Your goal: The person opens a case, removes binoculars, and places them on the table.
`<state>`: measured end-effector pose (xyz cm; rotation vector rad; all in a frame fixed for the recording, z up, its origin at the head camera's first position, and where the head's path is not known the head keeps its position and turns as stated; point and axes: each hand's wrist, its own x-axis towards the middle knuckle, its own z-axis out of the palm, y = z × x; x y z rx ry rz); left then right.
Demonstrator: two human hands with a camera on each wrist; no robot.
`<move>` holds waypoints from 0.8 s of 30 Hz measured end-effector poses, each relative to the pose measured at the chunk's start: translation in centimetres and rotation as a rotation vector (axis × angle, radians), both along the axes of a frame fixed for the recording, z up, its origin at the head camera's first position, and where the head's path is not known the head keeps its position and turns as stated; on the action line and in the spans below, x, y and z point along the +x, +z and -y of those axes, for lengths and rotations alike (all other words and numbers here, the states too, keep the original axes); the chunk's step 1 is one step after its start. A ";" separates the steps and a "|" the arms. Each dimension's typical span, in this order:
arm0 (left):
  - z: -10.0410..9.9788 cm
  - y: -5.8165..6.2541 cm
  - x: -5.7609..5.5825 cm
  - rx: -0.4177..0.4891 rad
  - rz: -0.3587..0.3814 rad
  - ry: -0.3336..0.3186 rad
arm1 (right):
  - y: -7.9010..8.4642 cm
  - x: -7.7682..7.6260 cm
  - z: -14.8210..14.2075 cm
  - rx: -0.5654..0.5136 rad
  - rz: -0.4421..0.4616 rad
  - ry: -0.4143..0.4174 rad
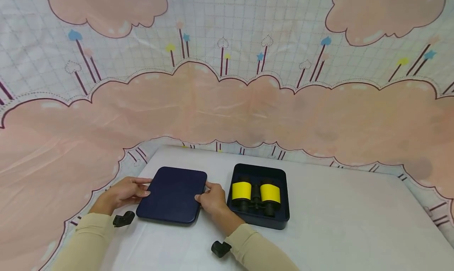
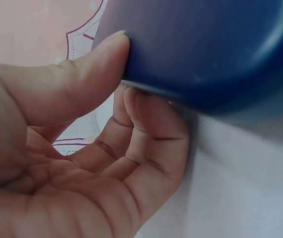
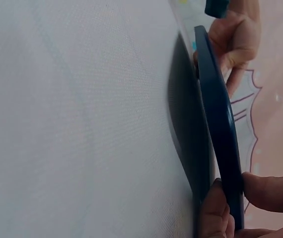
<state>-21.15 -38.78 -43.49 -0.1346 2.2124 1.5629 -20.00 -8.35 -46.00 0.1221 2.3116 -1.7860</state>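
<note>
A dark blue rectangular lid [image 1: 172,195] with rounded corners is held between both hands, its flat top facing up. My left hand [image 1: 125,193] grips its left edge, the thumb on the top side and the fingers curled beneath, as the left wrist view shows on the lid [image 2: 206,44]. At the opposite edge my right hand [image 1: 214,200] pinches it with thumb above and fingers below. In the right wrist view the lid [image 3: 217,109] is slightly off the table and casts a shadow. Right of it stands an open dark blue box [image 1: 260,222] holding yellow and black binoculars [image 1: 270,193].
A white-covered table [image 1: 340,216] lies under everything. Behind it hangs a cloth backdrop [image 1: 248,109] with pink clouds. Black wrist devices [image 1: 220,249] are on both sleeves. The box is close to the right forearm.
</note>
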 end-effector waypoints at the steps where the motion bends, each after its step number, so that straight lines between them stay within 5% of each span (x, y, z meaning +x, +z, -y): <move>1: -0.1 0.1 0.0 -0.002 -0.002 0.005 | 0.1 -0.1 0.0 0.010 -0.004 0.000; 24: -1.3 0.8 1.0 -0.107 -0.013 0.057 | 0.4 0.1 -0.1 0.123 -0.043 0.038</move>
